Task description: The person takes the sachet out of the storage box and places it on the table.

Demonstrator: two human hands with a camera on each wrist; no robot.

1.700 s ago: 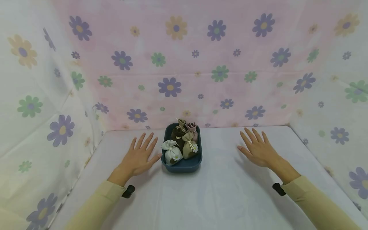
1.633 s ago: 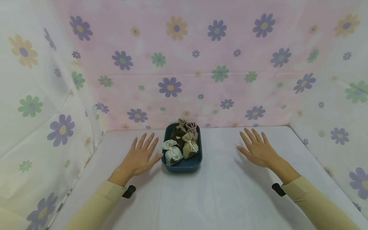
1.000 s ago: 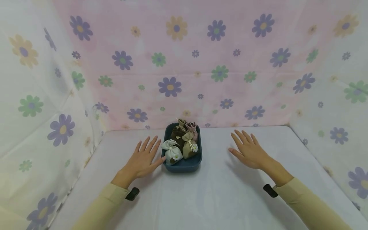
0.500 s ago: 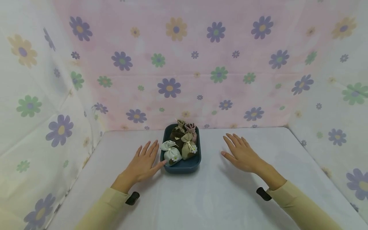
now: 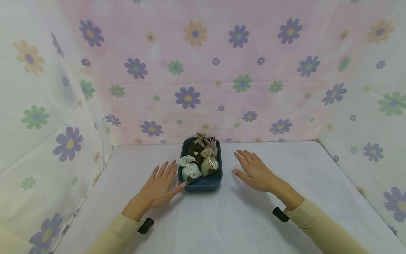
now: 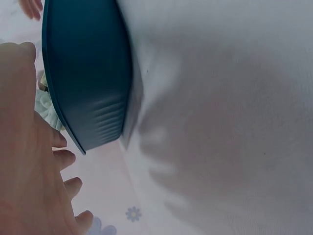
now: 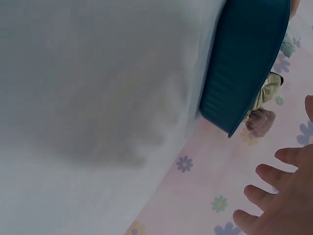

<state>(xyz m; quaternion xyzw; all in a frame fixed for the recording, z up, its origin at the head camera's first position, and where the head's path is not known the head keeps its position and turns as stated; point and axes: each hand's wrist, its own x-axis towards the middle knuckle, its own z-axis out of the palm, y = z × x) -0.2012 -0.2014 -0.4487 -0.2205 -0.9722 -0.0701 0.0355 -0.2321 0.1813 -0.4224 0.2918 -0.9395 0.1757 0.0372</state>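
Note:
A dark blue plastic bin [image 5: 203, 187] stands near the back of the table, holding several small drawstring pouches. Front left in it is a pale mint pouch [image 5: 189, 170] with a white daisy; right of that sits an olive pouch [image 5: 207, 165], also with a daisy. Behind them are a dark brown pouch [image 5: 196, 150] and a mauve one [image 5: 211, 141]. My left hand [image 5: 158, 187] is beside the bin's left side, fingers spread, thumb by the front left corner; contact is unclear. My right hand [image 5: 257, 173] hovers right of the bin, fingers extended, holding nothing.
A white cloth covers the table [image 5: 203, 225]. Flower-printed fabric forms a back wall [image 5: 203, 74] right behind the bin, with a left side wall [image 5: 47, 141] and a right side wall [image 5: 364, 134].
My right hand has moved left toward the bin. The left hand has shifted slightly right and nearer to me, its thumb now by the bin's front corner. The bin and pouches stay put.

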